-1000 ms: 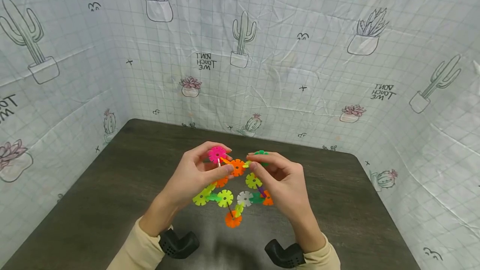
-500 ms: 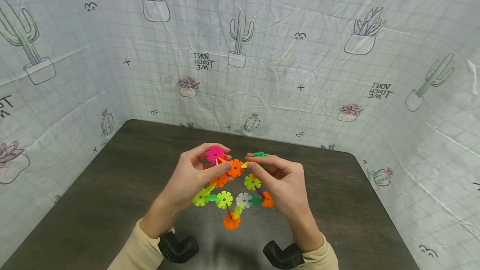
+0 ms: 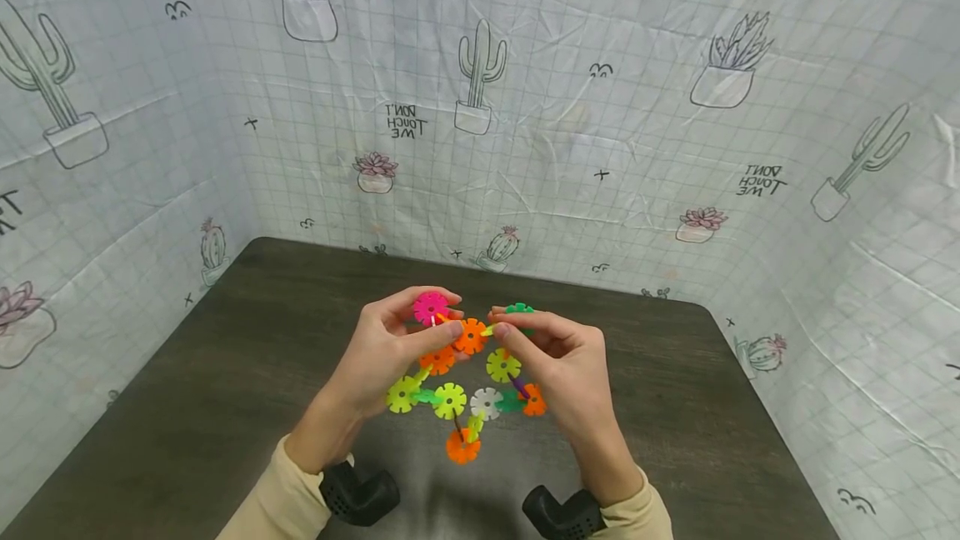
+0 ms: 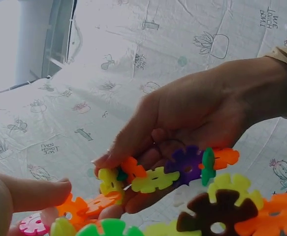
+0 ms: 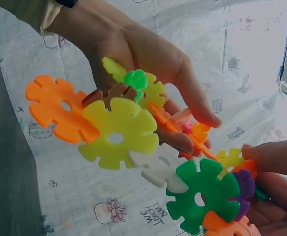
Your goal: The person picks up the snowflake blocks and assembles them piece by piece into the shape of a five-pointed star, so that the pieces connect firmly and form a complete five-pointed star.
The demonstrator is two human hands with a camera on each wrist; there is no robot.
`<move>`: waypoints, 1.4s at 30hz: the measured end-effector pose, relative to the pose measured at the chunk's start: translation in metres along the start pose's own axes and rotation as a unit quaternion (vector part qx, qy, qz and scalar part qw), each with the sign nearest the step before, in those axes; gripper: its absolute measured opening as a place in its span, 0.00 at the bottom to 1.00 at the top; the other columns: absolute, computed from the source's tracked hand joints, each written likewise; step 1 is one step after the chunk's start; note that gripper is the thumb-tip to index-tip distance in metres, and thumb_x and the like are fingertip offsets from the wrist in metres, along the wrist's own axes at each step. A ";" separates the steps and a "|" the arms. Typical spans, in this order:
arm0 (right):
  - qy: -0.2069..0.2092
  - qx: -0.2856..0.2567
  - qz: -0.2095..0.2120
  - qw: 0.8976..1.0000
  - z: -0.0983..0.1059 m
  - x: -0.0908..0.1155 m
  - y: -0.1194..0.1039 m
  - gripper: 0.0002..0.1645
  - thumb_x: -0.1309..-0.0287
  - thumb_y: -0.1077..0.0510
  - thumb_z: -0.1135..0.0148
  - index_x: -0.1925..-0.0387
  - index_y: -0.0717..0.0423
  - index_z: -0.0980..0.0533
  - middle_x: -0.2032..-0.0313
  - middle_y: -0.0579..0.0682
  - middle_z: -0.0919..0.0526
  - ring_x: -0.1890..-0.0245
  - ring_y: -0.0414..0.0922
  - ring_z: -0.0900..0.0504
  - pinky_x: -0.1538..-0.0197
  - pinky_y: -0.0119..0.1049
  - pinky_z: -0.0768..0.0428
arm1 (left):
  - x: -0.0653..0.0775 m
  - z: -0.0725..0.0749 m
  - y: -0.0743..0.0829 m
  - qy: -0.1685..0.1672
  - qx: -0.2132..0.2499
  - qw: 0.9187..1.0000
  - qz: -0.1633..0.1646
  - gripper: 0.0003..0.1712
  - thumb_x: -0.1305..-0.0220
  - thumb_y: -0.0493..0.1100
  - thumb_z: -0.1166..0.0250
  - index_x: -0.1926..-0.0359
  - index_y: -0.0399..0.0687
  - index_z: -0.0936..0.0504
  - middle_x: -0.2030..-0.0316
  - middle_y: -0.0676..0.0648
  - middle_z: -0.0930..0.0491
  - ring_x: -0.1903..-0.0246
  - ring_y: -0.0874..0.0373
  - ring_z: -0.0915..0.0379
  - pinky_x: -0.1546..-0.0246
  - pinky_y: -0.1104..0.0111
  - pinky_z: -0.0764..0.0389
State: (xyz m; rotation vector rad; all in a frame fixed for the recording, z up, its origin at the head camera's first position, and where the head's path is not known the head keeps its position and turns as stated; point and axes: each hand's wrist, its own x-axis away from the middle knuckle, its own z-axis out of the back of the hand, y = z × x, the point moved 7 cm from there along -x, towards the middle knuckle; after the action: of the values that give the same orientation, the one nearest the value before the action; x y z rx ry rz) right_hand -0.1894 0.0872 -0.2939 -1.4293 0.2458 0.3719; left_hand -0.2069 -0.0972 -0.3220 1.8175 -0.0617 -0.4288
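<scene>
Both hands hold up a chain of slotted plastic flower discs over the dark table. My left hand point(image 3: 382, 348) pinches an orange flower disc point(image 3: 476, 328) by its edge, thumb on the near side. A pink flower disc point(image 3: 424, 304) stands behind that thumb. Between thumb and fingers, my right hand point(image 3: 570, 357) grips a small yellow-green flower disc point(image 3: 488, 330), seen nearly edge-on, beside a green flower disc point(image 3: 519, 307). In the left wrist view, a yellow disc point(image 4: 107, 188) meets an orange disc point(image 4: 103, 202); whether their slots interlock I cannot tell.
Below the hands hangs the rest of the chain, with a white disc point(image 3: 483, 411) and a lowest orange disc point(image 3: 459, 455). The dark tabletop point(image 3: 225, 390) spreads beneath. A cactus-print curtain point(image 3: 555, 148) encloses the back and sides. Black devices point(image 3: 363, 497) sit at the wrists.
The hands keep the same hold and have hardly moved. The lower part of the chain has sunk slightly, and the head view has shifted a little.
</scene>
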 end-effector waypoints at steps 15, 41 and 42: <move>0.017 0.020 0.014 1.000 0.009 0.002 -0.005 0.10 0.41 0.63 0.28 0.58 0.62 0.13 0.55 0.54 0.10 0.71 0.45 0.15 0.61 0.32 0.16 | 0.000 0.000 -0.008 -0.007 -0.033 0.998 0.056 0.18 0.37 0.39 0.27 0.50 0.31 0.16 0.61 0.46 0.12 0.61 0.52 0.15 0.57 0.66 0.14; -0.094 0.060 0.015 0.994 0.006 0.002 0.004 0.12 0.33 0.63 0.35 0.50 0.60 0.16 0.46 0.53 0.13 0.51 0.42 0.13 0.53 0.33 0.15 | -0.004 0.001 -0.012 -0.007 0.035 0.998 0.045 0.18 0.37 0.34 0.30 0.49 0.27 0.19 0.57 0.48 0.14 0.60 0.53 0.17 0.58 0.68 0.14; -0.100 0.062 0.019 0.993 0.006 0.002 0.003 0.12 0.34 0.64 0.35 0.50 0.61 0.16 0.46 0.55 0.14 0.52 0.42 0.13 0.55 0.33 0.15 | -0.004 0.001 -0.012 -0.009 0.030 0.998 0.045 0.18 0.36 0.34 0.30 0.49 0.27 0.20 0.58 0.47 0.14 0.60 0.53 0.17 0.58 0.68 0.14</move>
State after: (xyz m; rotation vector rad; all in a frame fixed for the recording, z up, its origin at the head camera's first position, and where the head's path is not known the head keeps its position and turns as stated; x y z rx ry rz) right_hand -0.1892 0.0939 -0.2969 -1.2575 0.1312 0.5195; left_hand -0.2130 -0.0935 -0.3325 1.8631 -0.1692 -0.3829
